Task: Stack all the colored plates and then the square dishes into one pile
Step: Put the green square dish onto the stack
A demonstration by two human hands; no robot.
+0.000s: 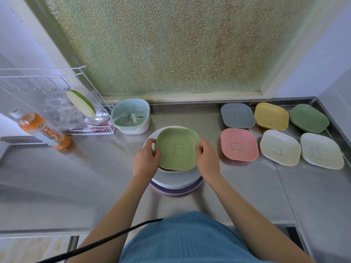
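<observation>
Two hands (pixel 146 158) (pixel 208 158) grip one green dish (pixel 177 149) atop pile; six dishes (pixel 239 144) beside.

Green bear-embossed dish (pixel 177 149) tops white plates (pixel 176 180) and perhaps a purple plate (pixel 176 191); right: grey (pixel 237 115), yellow (pixel 271 116), green (pixel 308 118), pink (pixel 239 144), cream dishes (pixel 280 147).

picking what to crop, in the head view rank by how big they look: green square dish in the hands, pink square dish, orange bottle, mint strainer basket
1. green square dish, nearest the camera, which may inflate it
2. orange bottle and mint strainer basket: too alike to rank
3. pink square dish, close behind
</observation>
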